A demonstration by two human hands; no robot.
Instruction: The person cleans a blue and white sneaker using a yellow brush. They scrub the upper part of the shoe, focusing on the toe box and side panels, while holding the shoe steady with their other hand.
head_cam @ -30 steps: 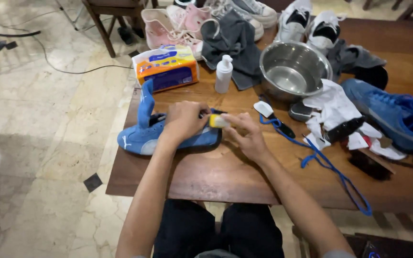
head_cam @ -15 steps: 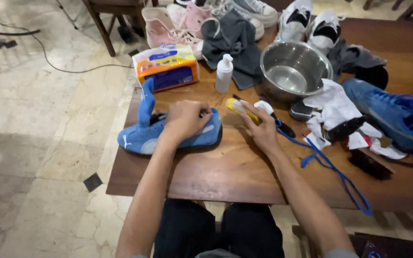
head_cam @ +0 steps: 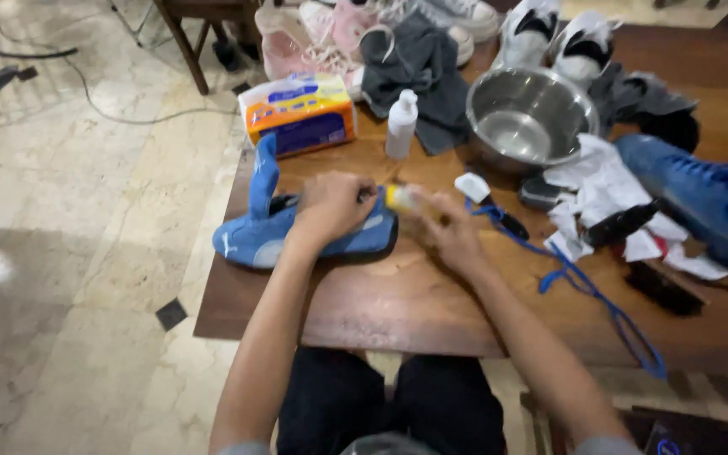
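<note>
A blue sneaker (head_cam: 273,229) lies on its side at the left end of the wooden table (head_cam: 398,303), its tongue sticking up. My left hand (head_cam: 330,209) presses down on the shoe's toe end. My right hand (head_cam: 446,227) grips a small brush with a yellow head (head_cam: 400,198) and holds it against the shoe's toe, right beside my left hand. The brush's bristles are blurred and partly hidden by my fingers.
A steel bowl (head_cam: 529,118), a white pump bottle (head_cam: 400,125), an orange and blue tissue pack (head_cam: 300,113), a blue lace (head_cam: 587,291), white rags (head_cam: 604,190), a second blue sneaker (head_cam: 701,198), a grey cloth (head_cam: 419,67), and pink and white shoes crowd the table.
My right hand went out toward the bowl with the brush and has come back to the shoe's toe. My left hand has stayed on the shoe.
</note>
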